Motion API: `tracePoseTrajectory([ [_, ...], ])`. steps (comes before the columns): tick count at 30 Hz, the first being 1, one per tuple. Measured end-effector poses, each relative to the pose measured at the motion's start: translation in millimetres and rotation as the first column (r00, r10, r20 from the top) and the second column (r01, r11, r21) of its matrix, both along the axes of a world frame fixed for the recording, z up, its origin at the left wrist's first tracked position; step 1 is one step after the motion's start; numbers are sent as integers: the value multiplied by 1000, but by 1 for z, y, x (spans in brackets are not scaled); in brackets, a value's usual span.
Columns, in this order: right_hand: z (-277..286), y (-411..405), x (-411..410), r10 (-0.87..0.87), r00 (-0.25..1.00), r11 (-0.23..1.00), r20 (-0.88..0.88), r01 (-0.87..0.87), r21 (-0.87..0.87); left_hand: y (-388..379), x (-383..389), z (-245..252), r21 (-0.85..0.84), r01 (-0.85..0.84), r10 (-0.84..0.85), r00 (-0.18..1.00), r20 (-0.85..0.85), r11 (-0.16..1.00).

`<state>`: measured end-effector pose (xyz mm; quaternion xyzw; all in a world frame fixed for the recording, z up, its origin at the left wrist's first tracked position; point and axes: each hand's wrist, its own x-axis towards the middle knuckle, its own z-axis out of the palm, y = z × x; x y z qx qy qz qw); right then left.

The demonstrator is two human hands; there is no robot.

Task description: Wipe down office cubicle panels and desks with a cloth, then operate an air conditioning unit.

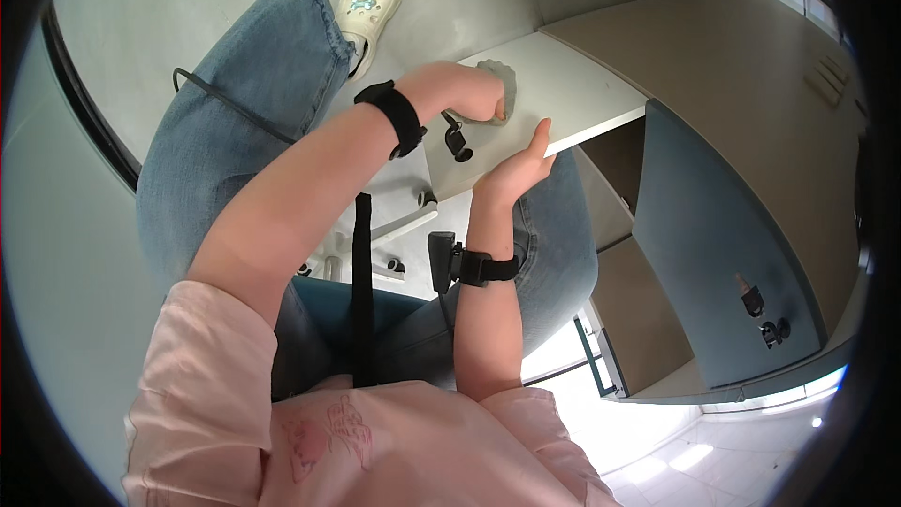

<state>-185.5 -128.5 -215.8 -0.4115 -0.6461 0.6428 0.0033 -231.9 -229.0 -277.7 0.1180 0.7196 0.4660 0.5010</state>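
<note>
My left hand [484, 95] is closed on a grey cloth [509, 77] and presses it against the broad face of a white panel [577, 77], which looks like an open cabinet door. The hand hides part of the cloth. Below this hand, a black-headed key and lock [457, 141] sit at the panel's near part. My right hand [517, 165] grips the panel's lower edge, thumb over the face and fingers beneath, partly hidden. Black straps circle both wrists; a black device [442, 260] is mounted at the right one.
To the right stands a cabinet with a beige top [690, 63] and a blue-grey front [697, 239] bearing another key [752, 299]. My knees flank the panel. A white wheeled chair base [401, 225] lies below, and a black cable [232, 109] crosses my left leg.
</note>
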Motion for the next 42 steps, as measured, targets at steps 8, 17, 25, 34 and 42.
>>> tracePoseTrajectory([
  [8,-4,-2,7,38,999,999,8,-38,13,5,32,-48,-138,-164,157,986,-60,977],
  [17,-1,1,3,-20,1000,1000,-4,20,-16,-3,-12,0,136,-34,27,998,53,990],
  [25,1,-3,7,15,999,1000,43,-16,25,16,25,-45,-38,-207,203,974,-97,978],
  [34,-1,1,8,-164,986,986,-7,164,-44,28,-32,38,83,20,-4,983,-183,996],
  [42,1,-8,6,-135,991,990,12,135,-48,29,-17,6,-133,2,-29,979,-201,991],
])
